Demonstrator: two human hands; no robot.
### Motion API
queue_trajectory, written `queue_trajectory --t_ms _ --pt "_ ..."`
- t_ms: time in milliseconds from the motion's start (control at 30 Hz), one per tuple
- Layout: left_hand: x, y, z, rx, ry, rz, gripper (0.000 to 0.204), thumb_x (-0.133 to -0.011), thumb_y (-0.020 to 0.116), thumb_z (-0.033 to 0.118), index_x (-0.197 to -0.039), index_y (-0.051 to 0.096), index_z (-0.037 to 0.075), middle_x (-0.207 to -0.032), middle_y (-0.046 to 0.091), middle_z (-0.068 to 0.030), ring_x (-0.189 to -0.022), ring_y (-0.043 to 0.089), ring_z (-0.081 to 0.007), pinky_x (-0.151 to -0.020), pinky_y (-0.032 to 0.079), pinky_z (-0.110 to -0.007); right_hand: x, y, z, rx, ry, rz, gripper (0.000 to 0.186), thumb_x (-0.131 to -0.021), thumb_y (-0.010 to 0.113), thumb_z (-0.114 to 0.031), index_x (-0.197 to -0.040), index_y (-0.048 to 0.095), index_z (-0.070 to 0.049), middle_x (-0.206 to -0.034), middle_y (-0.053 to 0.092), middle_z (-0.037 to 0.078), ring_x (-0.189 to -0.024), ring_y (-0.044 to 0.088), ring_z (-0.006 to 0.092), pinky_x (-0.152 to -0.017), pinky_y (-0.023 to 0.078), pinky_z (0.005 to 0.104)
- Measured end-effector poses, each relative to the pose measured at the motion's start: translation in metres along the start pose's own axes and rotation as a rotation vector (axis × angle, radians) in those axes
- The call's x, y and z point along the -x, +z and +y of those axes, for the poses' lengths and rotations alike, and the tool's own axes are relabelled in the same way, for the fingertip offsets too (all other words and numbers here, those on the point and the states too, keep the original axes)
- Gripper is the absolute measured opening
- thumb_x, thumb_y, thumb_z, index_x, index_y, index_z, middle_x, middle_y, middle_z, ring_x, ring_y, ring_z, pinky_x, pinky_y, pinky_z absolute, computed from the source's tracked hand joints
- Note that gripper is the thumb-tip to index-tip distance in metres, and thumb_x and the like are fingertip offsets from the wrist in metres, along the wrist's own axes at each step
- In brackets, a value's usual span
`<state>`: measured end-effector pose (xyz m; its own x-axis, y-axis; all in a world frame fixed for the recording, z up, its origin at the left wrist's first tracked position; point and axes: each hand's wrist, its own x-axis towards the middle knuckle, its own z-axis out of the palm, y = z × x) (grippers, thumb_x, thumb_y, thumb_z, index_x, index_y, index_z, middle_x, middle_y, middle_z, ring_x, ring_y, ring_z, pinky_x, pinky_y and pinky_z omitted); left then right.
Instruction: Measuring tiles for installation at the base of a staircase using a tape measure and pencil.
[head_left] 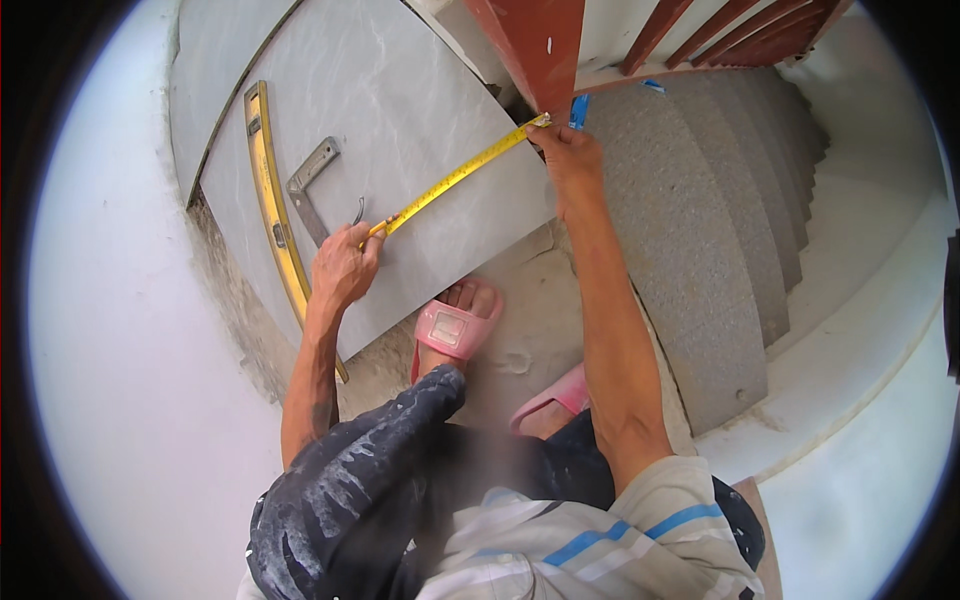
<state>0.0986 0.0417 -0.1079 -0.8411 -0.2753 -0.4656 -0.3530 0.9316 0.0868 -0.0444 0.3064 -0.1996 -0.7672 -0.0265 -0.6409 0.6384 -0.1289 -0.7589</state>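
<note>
My left hand (345, 260) is closed around the lower end of the yellow tape measure (460, 170), with a thin yellow pencil-like stick (374, 233) at its fingers. The blade runs diagonally across a grey marbled tile (420, 100). My right hand (565, 160) pinches the blade's upper end at the tile's edge, by the foot of a red post (535, 55). A long yellow spirit level (265, 170) lies along the tile's left part, and a metal square (308, 175) rests between it and my left hand, partly hidden by that hand.
Curved grey stone steps (680, 230) wind away on the right beside red railing bars (685, 30) and a white curved wall (860, 380). Another white wall (100, 300) fills the left. My feet in pink slippers (450, 325) stand on bare, rough floor (510, 350) below the tile.
</note>
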Motion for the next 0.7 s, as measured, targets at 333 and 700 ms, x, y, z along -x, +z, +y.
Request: queue_trajectory --t_ms 333,700 --pt "-0.0003 -0.0048 0.0044 0.023 -0.005 -0.014 0.032 -0.097 0.055 0.034 -0.095 0.068 0.005 -0.091 0.063 -0.0189 -0.088 0.062 -0.04 -0.076 0.047 -0.049 0.0014 0.0023 0.0026 0.017 -0.086 0.081 0.016 -0.086 0.074 -0.013 -0.083 0.072 0.003 -0.079 0.066 0.003 -0.07 0.056 0.0085 -0.065 0.044 0.0247" --pt "0.0019 -0.0078 0.001 0.041 0.002 -0.025 0.032 -0.099 0.055 0.032 -0.095 0.067 0.003 -0.085 0.059 -0.0187 -0.083 0.06 -0.0367 -0.075 0.044 -0.046 0.0039 0.0084 0.0027 -0.08 -0.125 0.088 0.022 -0.083 0.074 -0.017 -0.08 0.072 0.004 -0.064 0.058 -0.001 -0.058 0.047 0.0073 -0.054 0.038 0.0278"
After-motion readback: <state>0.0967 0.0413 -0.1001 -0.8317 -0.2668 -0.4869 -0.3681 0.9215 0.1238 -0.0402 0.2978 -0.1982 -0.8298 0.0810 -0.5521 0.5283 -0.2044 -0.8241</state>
